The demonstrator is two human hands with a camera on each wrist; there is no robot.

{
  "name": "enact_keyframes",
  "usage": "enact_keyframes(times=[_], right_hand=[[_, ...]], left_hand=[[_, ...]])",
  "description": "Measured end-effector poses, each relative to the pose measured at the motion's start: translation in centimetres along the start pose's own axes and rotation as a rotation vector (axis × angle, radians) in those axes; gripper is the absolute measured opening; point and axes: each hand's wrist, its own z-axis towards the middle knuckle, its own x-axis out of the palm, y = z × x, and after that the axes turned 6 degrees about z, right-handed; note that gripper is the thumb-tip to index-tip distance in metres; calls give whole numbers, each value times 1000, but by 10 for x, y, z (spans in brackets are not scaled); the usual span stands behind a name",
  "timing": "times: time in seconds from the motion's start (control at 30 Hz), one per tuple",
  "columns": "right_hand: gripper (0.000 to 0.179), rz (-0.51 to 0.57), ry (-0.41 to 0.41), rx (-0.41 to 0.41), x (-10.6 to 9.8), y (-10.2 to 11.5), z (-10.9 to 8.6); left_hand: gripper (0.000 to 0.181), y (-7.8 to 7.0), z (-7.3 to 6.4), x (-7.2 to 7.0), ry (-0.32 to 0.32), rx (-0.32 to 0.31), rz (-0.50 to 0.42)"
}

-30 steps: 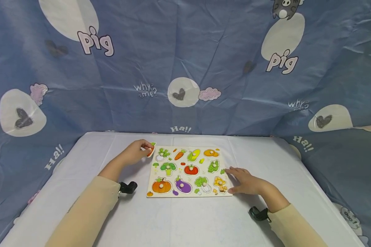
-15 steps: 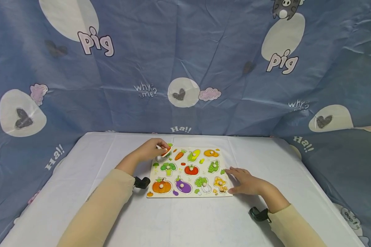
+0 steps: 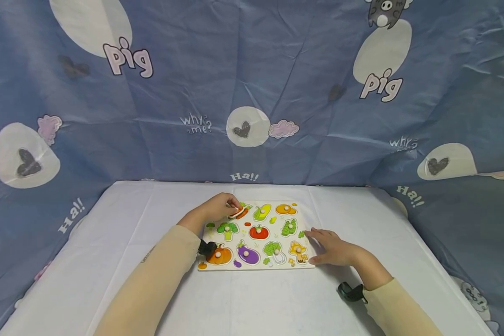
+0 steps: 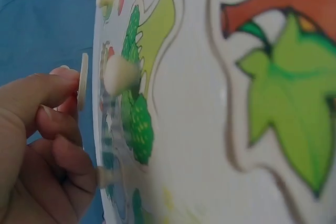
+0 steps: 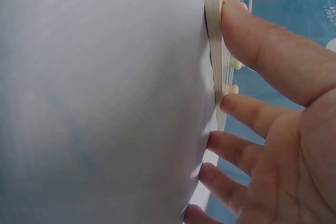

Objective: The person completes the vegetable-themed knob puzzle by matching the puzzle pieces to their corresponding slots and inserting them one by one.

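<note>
My left hand (image 3: 215,208) pinches a flat carrot puzzle piece (image 4: 83,81) between thumb and fingers, tilted close over the carrot picture at the top left of a knobbed vegetable puzzle board (image 3: 252,267). In the left wrist view the piece stands edge-on, and its face is hidden. My right hand (image 3: 333,247) rests at the board's right edge with its fingers spread. Its thumb (image 5: 262,45) touches the board's side, and the other fingertips reach the white cloth. On the board sit a tomato piece (image 3: 259,232), a broccoli piece (image 3: 227,227) and an eggplant piece (image 3: 248,255).
The board lies on a table with a white cloth (image 3: 252,303). Behind and around it hangs a blue printed curtain (image 3: 172,93). A black wrist camera (image 3: 352,292) sits on the right wrist, and another (image 3: 206,248) overlaps the pumpkin piece (image 3: 222,256).
My left hand has carried the carrot piece rightward from beside the board's top left corner, past the radish, to over the carrot picture. The right hand has stayed at the board's edge.
</note>
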Motion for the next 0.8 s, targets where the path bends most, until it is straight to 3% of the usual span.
enact_keyframes(times=[0.27,0.47,0.8], right_hand=[[90,-17,-1,4,0,-1,1],[91,-9,3,-4,0,-2,1],[90,-13,6,-28,-1,-4,1]], left_hand=[[12,-8,7,5,5,-9,66],[9,-12,11,11,4,-76,104],[7,-15,16,21,-18,-141,54]])
